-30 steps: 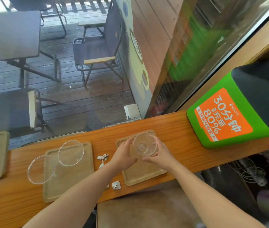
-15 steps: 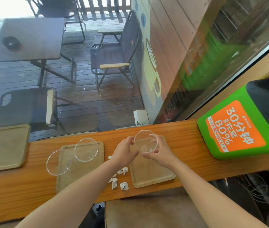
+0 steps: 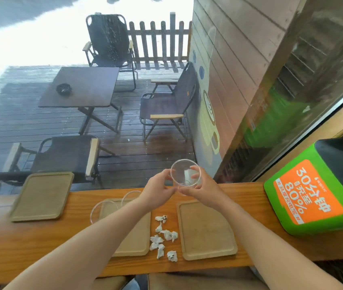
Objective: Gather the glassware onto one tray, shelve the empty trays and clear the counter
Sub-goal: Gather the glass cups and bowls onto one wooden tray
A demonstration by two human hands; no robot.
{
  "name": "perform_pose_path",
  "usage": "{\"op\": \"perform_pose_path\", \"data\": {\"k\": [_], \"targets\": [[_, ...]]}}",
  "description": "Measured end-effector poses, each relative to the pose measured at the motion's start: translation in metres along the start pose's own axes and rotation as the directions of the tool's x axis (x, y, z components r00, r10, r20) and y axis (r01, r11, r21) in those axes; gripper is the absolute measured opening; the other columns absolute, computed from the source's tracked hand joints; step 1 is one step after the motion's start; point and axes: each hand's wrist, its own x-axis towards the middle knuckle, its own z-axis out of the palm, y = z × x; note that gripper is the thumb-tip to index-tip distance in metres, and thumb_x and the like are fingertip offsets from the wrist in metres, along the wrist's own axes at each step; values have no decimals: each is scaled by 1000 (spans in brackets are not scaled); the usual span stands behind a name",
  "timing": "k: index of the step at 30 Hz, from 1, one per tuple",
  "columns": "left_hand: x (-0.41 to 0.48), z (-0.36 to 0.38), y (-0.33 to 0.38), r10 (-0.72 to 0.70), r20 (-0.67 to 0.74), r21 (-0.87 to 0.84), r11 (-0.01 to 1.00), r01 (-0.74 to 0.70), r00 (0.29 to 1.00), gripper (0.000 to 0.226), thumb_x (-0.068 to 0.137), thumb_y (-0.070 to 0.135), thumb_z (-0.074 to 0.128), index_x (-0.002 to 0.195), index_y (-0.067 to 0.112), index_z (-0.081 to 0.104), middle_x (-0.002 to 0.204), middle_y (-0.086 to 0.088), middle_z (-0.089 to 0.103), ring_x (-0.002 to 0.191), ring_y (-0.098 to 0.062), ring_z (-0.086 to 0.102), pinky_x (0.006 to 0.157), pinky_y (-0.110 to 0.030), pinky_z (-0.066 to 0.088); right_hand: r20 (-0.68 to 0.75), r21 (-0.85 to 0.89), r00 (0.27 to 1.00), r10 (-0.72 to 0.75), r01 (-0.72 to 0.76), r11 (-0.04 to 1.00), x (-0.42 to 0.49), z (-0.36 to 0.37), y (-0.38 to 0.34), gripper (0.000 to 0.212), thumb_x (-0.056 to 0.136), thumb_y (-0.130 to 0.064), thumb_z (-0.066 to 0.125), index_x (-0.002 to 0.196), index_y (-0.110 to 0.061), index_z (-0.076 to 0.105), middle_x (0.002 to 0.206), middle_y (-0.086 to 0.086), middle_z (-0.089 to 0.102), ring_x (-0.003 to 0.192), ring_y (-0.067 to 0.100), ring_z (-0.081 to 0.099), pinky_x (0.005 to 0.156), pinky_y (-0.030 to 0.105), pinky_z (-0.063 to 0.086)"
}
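Glass bowl (image 3: 185,173) held up off the worktop (image 3: 20,243), pinched at its rim by both hands: left hand (image 3: 158,192) at 9 o'clock, right hand (image 3: 201,188) at 3. Step looks like gathering: right tray (image 3: 206,231) now bare. Next, prob. carry it toward 8 o'clock onto middle tray (image 3: 134,237) w/ the two other bowls (image 3: 103,208), setting down w/o clinking. Paper scraps (image 3: 163,237) wait.

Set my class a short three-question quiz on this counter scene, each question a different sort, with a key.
1. True or false: the glass bowl rests on the right tray.
2. How many trays lie on the counter?
3. What lies between the middle tray and the right tray? A) crumpled paper scraps B) a spoon C) a cup

Key: 1 false, the left hand and right hand hold it up; 2 three; 3 A, paper scraps.
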Motion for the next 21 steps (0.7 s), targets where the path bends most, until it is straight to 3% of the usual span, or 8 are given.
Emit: {"op": "perform_pose_path", "data": {"k": [3,7,9,12,21], "targets": [[-7,-25,-6,2,-82,-9,1000,-3,997,49,88,20,73,134,24,56,115,10,64,81,-3,61,71,-17,51,13,-31,998,-63,64,997,12,14,-27,102,58,-71,78,143,-39,30,127,-8,50,101,14,63,85,30,54],[-20,-57,-22,0,-150,-4,1000,0,989,53,88,22,75,137,19,54,115,8,60,79,-8,63,62,-7,49,25,-68,992,-120,122,990,19,41,-58,102,63,-67,78,145,-30,30,123,-9,50,101,16,63,88,34,54],[-27,-73,-32,-8,-168,-23,1000,5,986,55,87,24,76,137,19,54,117,6,60,79,-11,65,61,-10,51,18,-72,991,-133,134,988,20,59,-71,99,64,-67,78,143,-30,33,123,-8,53,102,15,63,88,34,54],[-35,-102,-52,6,-183,-37,999,-13,983,53,86,28,76,134,21,55,115,3,61,80,-15,66,63,-17,53,24,-56,990,-139,141,988,26,88,-92,96,65,-66,79,141,-31,34,124,-8,54,103,16,64,90,36,55],[-74,-225,-171,-15,-156,-77,997,3,988,45,87,19,75,127,26,54,110,5,59,79,-15,65,63,-17,54,28,-56,995,-97,99,994,52,241,-175,92,66,-62,80,140,-29,37,120,-12,52,101,14,60,91,34,53]]}}
